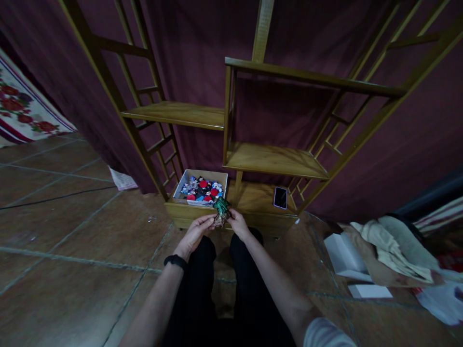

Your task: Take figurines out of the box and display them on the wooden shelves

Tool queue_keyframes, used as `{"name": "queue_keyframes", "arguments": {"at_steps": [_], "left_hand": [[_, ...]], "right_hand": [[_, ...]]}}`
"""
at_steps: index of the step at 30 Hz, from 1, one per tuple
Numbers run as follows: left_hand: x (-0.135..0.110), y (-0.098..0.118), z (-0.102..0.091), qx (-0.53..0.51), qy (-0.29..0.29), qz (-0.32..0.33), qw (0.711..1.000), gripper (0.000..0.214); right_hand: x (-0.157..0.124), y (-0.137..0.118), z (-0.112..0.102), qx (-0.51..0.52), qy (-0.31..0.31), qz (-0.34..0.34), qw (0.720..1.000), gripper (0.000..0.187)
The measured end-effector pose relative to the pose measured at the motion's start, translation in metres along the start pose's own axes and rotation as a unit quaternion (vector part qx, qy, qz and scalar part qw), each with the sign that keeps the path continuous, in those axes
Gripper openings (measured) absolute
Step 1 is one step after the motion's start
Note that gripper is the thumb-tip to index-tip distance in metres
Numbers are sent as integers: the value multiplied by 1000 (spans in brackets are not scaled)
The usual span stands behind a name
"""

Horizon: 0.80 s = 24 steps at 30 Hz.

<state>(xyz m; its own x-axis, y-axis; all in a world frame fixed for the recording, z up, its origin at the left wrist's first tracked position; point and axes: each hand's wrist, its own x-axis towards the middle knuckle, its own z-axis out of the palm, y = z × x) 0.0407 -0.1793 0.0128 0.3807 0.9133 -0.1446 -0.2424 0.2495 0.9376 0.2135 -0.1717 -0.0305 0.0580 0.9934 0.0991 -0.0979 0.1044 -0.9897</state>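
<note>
Between my two hands is a small green figurine (221, 206) with a brownish, reddish lower part; its exact shape is too small to make out. My left hand (198, 231) is closed on its lower left side, a black band on the wrist. From the right, my right hand (237, 223) pinches its other side. Just behind and to the left, an open box (175, 196) on the bottom shelf holds several small figurines (202, 188), coloured blue, white, red and black.
A wooden shelf unit (267, 161) rises in front of a dark red curtain (195, 43). A phone (280, 197) lies on its bottom board at right. On the tiled floor to the right are a white box (345, 255), a white lid-like piece (369, 291) and piled cloth (394, 250).
</note>
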Motion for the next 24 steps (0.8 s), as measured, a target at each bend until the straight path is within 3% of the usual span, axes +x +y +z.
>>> {"name": "queue_keyframes", "arguments": {"at_steps": [6, 9, 17, 24], "left_hand": [[3, -2, 4, 0, 42, 44, 998, 44], [4, -3, 7, 14, 18, 41, 999, 45], [6, -2, 9, 8, -48, -4, 999, 31], [10, 0, 14, -60, -27, -38, 997, 29]], "right_hand": [[-11, -13, 4, 101, -54, 52, 992, 30], [-17, -18, 6, 162, -94, 97, 978, 37], [-25, -27, 13, 232, -191, 130, 945, 28], [-25, -28, 17, 271, -190, 148, 932, 30]]}}
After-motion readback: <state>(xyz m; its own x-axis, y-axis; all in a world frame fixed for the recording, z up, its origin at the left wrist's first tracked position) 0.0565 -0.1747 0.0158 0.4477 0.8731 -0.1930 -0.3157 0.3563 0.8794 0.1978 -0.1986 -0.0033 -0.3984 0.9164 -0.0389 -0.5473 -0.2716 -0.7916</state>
